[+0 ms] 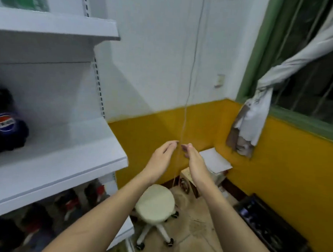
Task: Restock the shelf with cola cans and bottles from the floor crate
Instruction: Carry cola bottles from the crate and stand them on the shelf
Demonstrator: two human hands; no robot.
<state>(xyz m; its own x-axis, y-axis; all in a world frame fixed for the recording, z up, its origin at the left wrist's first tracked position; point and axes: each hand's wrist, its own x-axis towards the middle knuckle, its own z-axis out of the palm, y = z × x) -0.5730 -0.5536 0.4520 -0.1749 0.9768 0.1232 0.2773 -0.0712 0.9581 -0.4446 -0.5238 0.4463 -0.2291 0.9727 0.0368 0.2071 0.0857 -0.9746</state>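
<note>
Both hands were stretched forward in the air with the palms turned toward each other: the left hand (162, 154) and the right hand (194, 159) were spread, with a narrow gap between the fingertips, and they held nothing. A thin cord (191, 73) hung down the white wall (156, 54) and passed through this gap; whether the fingers touched it could not be told. On the left stood a white shelf (63, 159) with several levels. On its middle board, at the far left edge of the view, stood dark cola bottles (4, 129) with a round red, white and blue label, while the rest of that board was bare. The level below was filled with blurred dark and red packages (69, 203) that could not be identified. Under the hands, on the tiled floor (196, 233), stood a round cream stool (156, 202) on wheels. The lower wall (275, 160) was painted yellow. In the corner lay a box with a white sheet (216, 160) on top. Along the right wall a dark crate (268, 225) rested on the floor, its contents blurred. Above it was a green window frame (304, 121) with a grey curtain (254, 119) tied in a knot.
</note>
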